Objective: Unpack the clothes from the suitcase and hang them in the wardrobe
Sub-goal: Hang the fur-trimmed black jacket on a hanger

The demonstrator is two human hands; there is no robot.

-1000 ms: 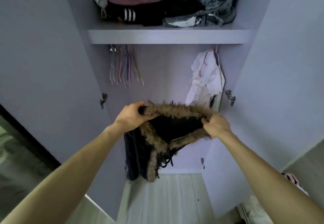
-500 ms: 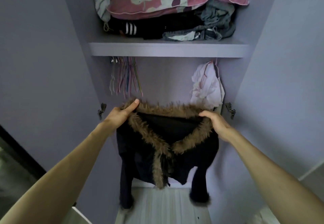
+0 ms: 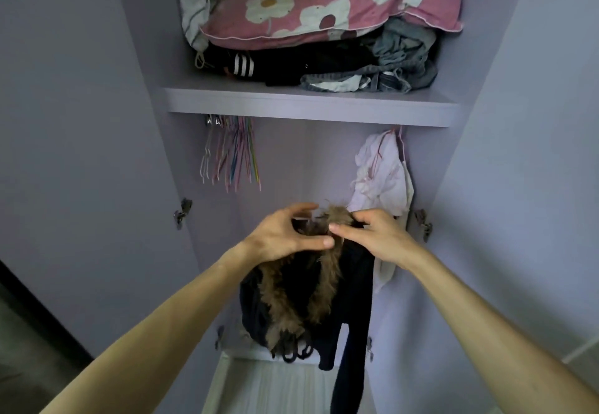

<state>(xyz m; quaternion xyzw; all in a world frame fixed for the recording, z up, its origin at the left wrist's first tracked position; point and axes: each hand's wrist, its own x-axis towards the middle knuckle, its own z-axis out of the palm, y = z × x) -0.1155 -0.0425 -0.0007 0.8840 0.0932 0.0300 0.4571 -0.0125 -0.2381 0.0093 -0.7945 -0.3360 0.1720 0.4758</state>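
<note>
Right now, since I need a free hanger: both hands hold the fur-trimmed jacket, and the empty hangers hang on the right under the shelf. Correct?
Not quite. The head view shows the hangers on the left under the shelf; a white garment hangs on the right. The left hand and right hand do hold the jacket.

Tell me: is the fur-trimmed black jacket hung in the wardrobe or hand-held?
Hand-held. The left hand and right hand grip the jacket by its bunched fur collar; it dangles beneath them.
</note>
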